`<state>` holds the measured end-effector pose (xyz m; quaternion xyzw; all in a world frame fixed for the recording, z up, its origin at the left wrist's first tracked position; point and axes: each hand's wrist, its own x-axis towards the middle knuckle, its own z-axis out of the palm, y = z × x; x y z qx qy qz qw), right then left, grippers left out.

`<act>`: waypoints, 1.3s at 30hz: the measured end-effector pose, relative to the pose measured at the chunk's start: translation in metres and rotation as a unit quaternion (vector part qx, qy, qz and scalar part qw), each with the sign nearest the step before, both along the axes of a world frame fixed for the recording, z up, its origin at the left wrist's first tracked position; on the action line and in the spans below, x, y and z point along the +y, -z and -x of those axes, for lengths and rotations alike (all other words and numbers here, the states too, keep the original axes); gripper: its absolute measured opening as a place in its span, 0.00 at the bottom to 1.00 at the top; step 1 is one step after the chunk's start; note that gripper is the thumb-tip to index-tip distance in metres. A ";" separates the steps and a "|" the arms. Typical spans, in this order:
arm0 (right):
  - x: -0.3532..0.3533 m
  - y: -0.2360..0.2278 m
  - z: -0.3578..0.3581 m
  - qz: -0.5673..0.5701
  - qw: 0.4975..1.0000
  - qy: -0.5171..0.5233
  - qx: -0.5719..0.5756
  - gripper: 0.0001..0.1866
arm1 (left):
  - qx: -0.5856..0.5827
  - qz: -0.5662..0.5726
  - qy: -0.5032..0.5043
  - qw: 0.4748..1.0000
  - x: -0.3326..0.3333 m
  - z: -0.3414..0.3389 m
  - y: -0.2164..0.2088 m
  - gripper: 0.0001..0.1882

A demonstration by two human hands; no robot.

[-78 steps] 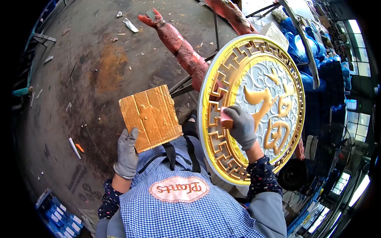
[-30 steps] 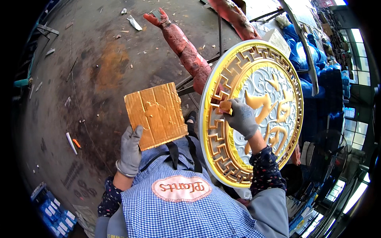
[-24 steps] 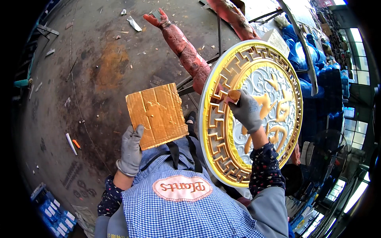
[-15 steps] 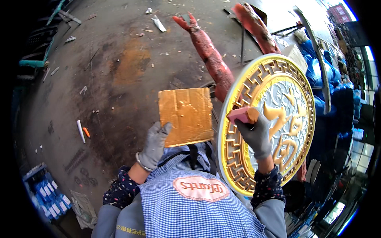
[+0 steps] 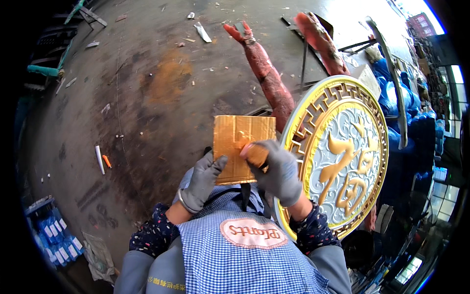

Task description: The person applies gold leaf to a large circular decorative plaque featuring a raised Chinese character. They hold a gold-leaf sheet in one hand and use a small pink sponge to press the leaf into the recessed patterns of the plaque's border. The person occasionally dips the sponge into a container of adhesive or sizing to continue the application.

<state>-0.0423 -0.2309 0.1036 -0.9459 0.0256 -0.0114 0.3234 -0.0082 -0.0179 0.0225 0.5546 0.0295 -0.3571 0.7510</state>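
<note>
A square piece of cardboard (image 5: 227, 134) coated in gold paint is gripped at its lower left by my grey-gloved left hand (image 5: 203, 180), thumb on the front. My right hand (image 5: 281, 172), also gloved, is closed around a pink sponge block (image 5: 254, 155) with a gold-stained end. The sponge is over the painted face, apparently touching it; the glove hides part of it. Close by on the right stands a large round relief panel (image 5: 320, 110), with a yellow rim, gold key-pattern border, silver scrollwork and raised gold shapes.
Red wrapped supports (image 5: 267, 71) reach out from behind the panel. A white tube (image 5: 99, 159) and an orange marker-like object (image 5: 106, 161) lie on the stained floor (image 5: 132, 122) among scraps. Blue plastic-wrapped items (image 5: 391, 95) crowd the right; blue packets (image 5: 61, 245) sit at lower left.
My right hand has swung left from in front of the round panel, bringing the sponge onto the cardboard. The cardboard and my left hand have shifted slightly right in view.
</note>
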 end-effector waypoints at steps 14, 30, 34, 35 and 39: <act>-0.146 0.021 0.060 0.049 0.976 0.208 -0.038 0.13 | 0.078 0.037 -0.031 0.996 0.002 -0.003 0.017 0.19; -0.190 0.062 0.035 0.207 0.965 0.143 0.069 0.16 | 0.049 -0.003 -0.033 0.998 0.008 0.000 0.020 0.22; -0.179 0.065 0.021 0.156 0.980 0.126 0.007 0.15 | 0.051 0.003 -0.053 0.997 0.005 0.000 0.021 0.21; -0.179 0.068 0.021 0.184 0.976 0.113 0.013 0.15 | 0.054 0.005 -0.063 0.997 0.003 0.000 0.020 0.21; -0.189 0.070 0.026 0.215 0.970 0.108 0.047 0.14 | 0.061 0.004 -0.069 0.996 0.004 0.000 0.017 0.20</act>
